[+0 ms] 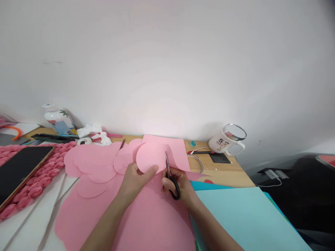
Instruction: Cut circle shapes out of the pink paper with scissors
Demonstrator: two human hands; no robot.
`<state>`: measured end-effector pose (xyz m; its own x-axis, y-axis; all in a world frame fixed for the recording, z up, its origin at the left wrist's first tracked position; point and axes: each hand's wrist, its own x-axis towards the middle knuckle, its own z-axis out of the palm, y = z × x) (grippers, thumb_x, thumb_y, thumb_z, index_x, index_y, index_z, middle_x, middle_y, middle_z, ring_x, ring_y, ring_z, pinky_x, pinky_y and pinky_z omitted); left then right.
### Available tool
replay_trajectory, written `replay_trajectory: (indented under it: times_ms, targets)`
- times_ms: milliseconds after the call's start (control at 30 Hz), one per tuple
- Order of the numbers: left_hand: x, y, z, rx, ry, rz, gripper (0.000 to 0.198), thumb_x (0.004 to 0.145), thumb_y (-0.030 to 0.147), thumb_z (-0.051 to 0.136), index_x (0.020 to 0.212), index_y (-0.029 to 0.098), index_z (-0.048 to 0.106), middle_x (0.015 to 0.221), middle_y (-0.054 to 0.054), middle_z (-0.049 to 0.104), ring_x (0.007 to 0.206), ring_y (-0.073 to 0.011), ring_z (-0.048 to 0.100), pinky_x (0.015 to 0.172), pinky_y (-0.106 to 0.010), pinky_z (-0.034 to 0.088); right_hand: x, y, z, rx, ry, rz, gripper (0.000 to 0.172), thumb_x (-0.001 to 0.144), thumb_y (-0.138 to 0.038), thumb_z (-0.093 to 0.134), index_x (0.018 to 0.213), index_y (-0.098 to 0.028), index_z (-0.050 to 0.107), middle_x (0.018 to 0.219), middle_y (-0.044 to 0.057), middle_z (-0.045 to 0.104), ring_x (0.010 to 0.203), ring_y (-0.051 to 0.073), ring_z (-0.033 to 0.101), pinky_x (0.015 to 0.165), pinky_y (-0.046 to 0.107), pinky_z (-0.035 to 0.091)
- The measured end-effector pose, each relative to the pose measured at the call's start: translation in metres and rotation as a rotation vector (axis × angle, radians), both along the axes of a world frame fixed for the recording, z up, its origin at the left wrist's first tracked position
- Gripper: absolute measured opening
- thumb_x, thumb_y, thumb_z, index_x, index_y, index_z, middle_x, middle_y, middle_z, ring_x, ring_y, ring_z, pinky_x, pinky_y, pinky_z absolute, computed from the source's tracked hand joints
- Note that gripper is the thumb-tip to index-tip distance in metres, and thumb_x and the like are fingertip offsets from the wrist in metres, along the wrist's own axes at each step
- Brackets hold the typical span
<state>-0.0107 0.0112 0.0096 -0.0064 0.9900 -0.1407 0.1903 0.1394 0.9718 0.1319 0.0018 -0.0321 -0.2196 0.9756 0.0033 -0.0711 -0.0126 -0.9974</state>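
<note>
Far left of the scissors, a dark tablet (21, 167) lies on a chunky pink braided mat (39, 181). Behind them, by the wall, are a white bottle (59, 120) and some crumpled white paper (92, 134). Nearer the scissors, on their left, rounded pink petals (96, 164) lie overlapping on the table.

The left hand (134, 181) is just left of the scissors. It is closed in a pinch on the pink sheet (154, 219), with the thumb on top of the sheet's rounded lobe, lifting it off the table. The scissors (171, 177) point away from the person, their blades narrow and nearly shut at the lobe's right edge. The right hand (180, 186) is wrapped round the black handles, with its fingers through the loops. The sheet runs from under both hands back to the wall side.

Right of the scissors are a white cable (197, 162), a white mug (226, 141) further off at the table's back corner, and a light blue sheet (243, 216) overlapping the table's near right edge.

The step in hand looks like cutting a curved outline, with the cut partway round the lobe. Following the curve further would call for opening the blades again while the left hand turns the paper into them and keeps the lobe taut and its thumb clear.
</note>
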Motion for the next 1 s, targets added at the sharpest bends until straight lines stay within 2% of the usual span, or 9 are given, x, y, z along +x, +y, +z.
replay_trajectory:
  times_ms: [100, 167, 300, 433, 567, 667, 800, 1000]
  targets:
    - [0.0005, 0.0003, -0.0005, 0.008, 0.032, 0.015, 0.029, 0.066, 0.037, 0.062, 0.051, 0.016, 0.050, 0.046, 0.005, 0.042, 0.045, -0.0093, 0.040, 0.042, -0.020, 0.031, -0.0001, -0.0003, 0.0007, -0.010, 0.007, 0.002, 0.023, 0.068, -0.031, 0.061, 0.055, -0.019, 0.046, 0.042, -0.006, 0.043, 0.041, 0.009, 0.042, 0.044, 0.023, 0.034]
    - [0.0009, 0.0005, -0.0007, 0.022, 0.019, 0.016, 0.030, 0.067, 0.039, 0.061, 0.050, 0.016, 0.051, 0.046, 0.005, 0.045, 0.046, -0.0103, 0.043, 0.044, -0.021, 0.033, -0.0005, -0.0007, 0.0002, -0.011, 0.020, -0.004, 0.022, 0.068, -0.029, 0.060, 0.055, -0.019, 0.046, 0.042, -0.006, 0.043, 0.041, 0.009, 0.041, 0.044, 0.022, 0.034]
    - [0.0027, 0.0000, -0.0006, 0.050, -0.086, 0.011, 0.033, 0.069, 0.045, 0.057, 0.067, 0.013, 0.064, 0.066, -0.003, 0.065, 0.069, -0.0200, 0.060, 0.060, -0.027, 0.046, -0.0034, -0.0025, -0.0017, -0.016, 0.028, -0.017, 0.020, 0.068, -0.026, 0.058, 0.055, -0.019, 0.046, 0.042, -0.006, 0.043, 0.041, 0.009, 0.042, 0.044, 0.022, 0.034]
    - [0.0051, -0.0005, -0.0018, 0.049, -0.133, 0.064, 0.042, 0.069, 0.048, 0.057, 0.084, 0.011, 0.066, 0.081, -0.010, 0.071, 0.085, -0.0261, 0.063, 0.071, -0.032, 0.049, -0.0072, -0.0040, -0.0026, -0.023, 0.041, 0.012, 0.021, 0.068, -0.027, 0.059, 0.054, -0.019, 0.046, 0.043, -0.005, 0.045, 0.042, 0.010, 0.043, 0.045, 0.023, 0.036]
    - [0.0044, -0.0006, -0.0018, 0.008, -0.040, 0.075, 0.035, 0.063, 0.040, 0.065, 0.085, 0.013, 0.065, 0.088, -0.010, 0.071, 0.084, -0.0259, 0.064, 0.069, -0.032, 0.052, -0.0073, -0.0034, -0.0023, -0.042, 0.015, 0.015, 0.021, 0.067, -0.029, 0.062, 0.057, -0.018, 0.047, 0.044, -0.005, 0.045, 0.042, 0.009, 0.041, 0.042, 0.022, 0.032]
    - [0.0033, -0.0011, 0.0001, 0.005, 0.004, 0.060, 0.029, 0.062, 0.036, 0.065, 0.081, 0.013, 0.066, 0.087, -0.009, 0.071, 0.083, -0.0255, 0.065, 0.067, -0.032, 0.053, -0.0049, -0.0016, -0.0013, -0.041, 0.008, 0.019, 0.021, 0.064, -0.031, 0.066, 0.063, -0.017, 0.051, 0.049, -0.005, 0.045, 0.045, 0.008, 0.037, 0.043, 0.021, 0.029]
    - [0.0030, -0.0017, 0.0020, 0.013, -0.009, 0.026, 0.028, 0.060, 0.032, 0.065, 0.081, 0.014, 0.067, 0.081, -0.008, 0.072, 0.080, -0.0260, 0.066, 0.063, -0.032, 0.053, -0.0011, 0.0005, 0.0014, -0.010, 0.028, -0.008, 0.028, 0.059, -0.034, 0.072, 0.063, -0.017, 0.050, 0.054, -0.005, 0.040, 0.050, 0.008, 0.032, 0.045, 0.021, 0.026]
    - [0.0033, -0.0016, 0.0018, 0.016, -0.039, 0.021, 0.026, 0.058, 0.030, 0.067, 0.078, 0.013, 0.067, 0.078, -0.007, 0.072, 0.077, -0.0255, 0.066, 0.062, -0.031, 0.053, 0.0014, 0.0004, 0.0050, 0.019, 0.021, 0.022, 0.031, 0.061, -0.035, 0.072, 0.059, -0.017, 0.047, 0.053, -0.006, 0.036, 0.050, 0.008, 0.029, 0.045, 0.021, 0.024]
